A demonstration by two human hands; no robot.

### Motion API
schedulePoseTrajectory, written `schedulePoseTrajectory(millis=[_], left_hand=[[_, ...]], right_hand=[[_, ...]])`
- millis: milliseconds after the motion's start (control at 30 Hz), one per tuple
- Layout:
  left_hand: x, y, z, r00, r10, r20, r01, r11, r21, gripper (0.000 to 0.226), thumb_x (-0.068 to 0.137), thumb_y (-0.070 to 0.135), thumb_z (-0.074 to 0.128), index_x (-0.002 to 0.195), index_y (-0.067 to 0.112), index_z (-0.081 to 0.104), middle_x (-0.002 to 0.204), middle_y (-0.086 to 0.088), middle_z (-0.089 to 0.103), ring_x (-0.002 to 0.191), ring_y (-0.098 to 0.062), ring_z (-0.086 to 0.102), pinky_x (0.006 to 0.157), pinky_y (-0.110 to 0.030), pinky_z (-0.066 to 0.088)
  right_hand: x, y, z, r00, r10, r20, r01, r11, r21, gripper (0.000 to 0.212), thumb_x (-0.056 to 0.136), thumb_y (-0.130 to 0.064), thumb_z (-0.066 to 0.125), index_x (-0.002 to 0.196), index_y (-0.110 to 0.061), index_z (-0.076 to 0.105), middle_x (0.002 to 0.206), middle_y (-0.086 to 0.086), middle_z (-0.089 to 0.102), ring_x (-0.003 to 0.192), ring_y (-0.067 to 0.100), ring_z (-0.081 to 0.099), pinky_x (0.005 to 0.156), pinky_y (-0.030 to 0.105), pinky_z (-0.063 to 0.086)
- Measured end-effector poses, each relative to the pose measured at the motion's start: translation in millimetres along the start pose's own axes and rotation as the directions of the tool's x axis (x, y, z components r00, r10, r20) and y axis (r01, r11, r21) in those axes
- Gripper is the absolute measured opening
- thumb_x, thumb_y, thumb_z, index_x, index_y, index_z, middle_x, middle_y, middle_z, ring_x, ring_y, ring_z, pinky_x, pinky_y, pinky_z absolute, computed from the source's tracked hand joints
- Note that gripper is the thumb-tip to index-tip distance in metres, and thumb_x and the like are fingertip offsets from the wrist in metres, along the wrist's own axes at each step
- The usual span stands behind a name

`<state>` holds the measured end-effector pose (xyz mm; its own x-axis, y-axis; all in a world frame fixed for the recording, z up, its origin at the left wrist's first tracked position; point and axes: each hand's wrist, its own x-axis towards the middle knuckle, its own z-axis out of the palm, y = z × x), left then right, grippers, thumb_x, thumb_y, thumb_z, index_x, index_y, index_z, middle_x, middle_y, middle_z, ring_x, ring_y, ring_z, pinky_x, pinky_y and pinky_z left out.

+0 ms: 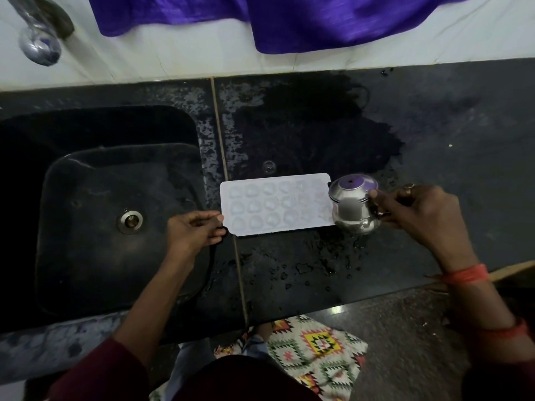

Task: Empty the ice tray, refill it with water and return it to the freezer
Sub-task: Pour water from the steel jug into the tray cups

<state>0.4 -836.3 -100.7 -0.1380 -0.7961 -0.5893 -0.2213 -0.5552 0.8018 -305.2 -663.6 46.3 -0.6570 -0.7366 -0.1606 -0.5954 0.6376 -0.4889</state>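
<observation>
At the far left a dark stone sink (121,151) is sunk into the worktop, its drain (130,221) showing, with a chrome tap (37,39) above it. Just right of the basin, the left hand (197,230) has thumb and curled fingers pinched on the tab at the left end of the ice tray (275,204). It steadies the white tray, which lies flat on the wet black counter (434,125). Its round cells look glossy, but whether they hold water I cannot tell. A small clear blob (268,167) sits on the counter just behind the tray. At the tray's right end the right hand (419,212) is wrapped round a small steel pot (353,204), which overlaps that end.

The step in hand looks like the refill. The next move probably calls for a slow tip of the pot along the rows while the left hand keeps the tray level. After that comes a flat carry to the freezer, which is not in view.
</observation>
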Motion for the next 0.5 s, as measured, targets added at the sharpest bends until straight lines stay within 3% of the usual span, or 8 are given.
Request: schedulePoseTrajectory(millis=[100,300,400,500], left_hand=[[0.9,0.2,-0.3,1.000,-0.001,0.003,0.001,1.000,-0.001,0.004,0.087,0.007,0.078,0.089,0.008,0.075,0.069,-0.005,0.075,0.057,-0.012,0.073,0.054,-0.021,0.058],[-1.9,0.1,-0.3,1.000,0.000,0.010,0.000,1.000,-0.004,0.003,0.088,0.008,0.078,0.089,0.010,0.075,0.071,-0.005,0.076,0.060,-0.012,0.074,0.056,-0.022,0.060],[-0.4,-1.2,-1.5,1.000,-0.008,0.020,0.008,1.000,-0.012,0.003,0.088,0.008,0.078,0.089,0.010,0.076,0.068,-0.003,0.076,0.060,-0.012,0.074,0.056,-0.021,0.059],[-0.1,-2.1,-2.7,1.000,-0.005,0.030,0.006,1.000,-0.019,0.004,0.088,0.007,0.078,0.089,0.010,0.075,0.067,-0.002,0.076,0.060,-0.012,0.074,0.056,-0.021,0.059]], right_hand=[[3.0,0.7,0.2,1.000,0.003,-0.005,-0.003,1.000,-0.025,0.036,0.088,-0.053,0.067,0.064,-0.026,0.072,0.057,-0.012,0.067,0.054,-0.011,0.060,0.055,0.004,0.039],[10.5,0.4,2.5,0.999,-0.025,-0.041,0.021,0.996,-0.092,0.041,0.086,-0.058,0.066,0.068,-0.023,0.075,0.061,-0.005,0.071,0.065,0.012,0.070,0.065,0.025,0.048],[13.7,-0.1,4.1,0.998,-0.028,-0.060,0.020,0.992,-0.125,0.042,0.085,-0.059,0.066,0.069,-0.022,0.076,0.062,-0.003,0.071,0.067,0.016,0.070,0.064,0.029,0.047],[14.8,-2.1,4.0,0.998,-0.021,-0.057,0.013,0.991,-0.135,0.037,0.085,-0.056,0.068,0.065,-0.025,0.071,0.059,-0.005,0.066,0.065,0.017,0.068,0.057,0.023,0.040]])
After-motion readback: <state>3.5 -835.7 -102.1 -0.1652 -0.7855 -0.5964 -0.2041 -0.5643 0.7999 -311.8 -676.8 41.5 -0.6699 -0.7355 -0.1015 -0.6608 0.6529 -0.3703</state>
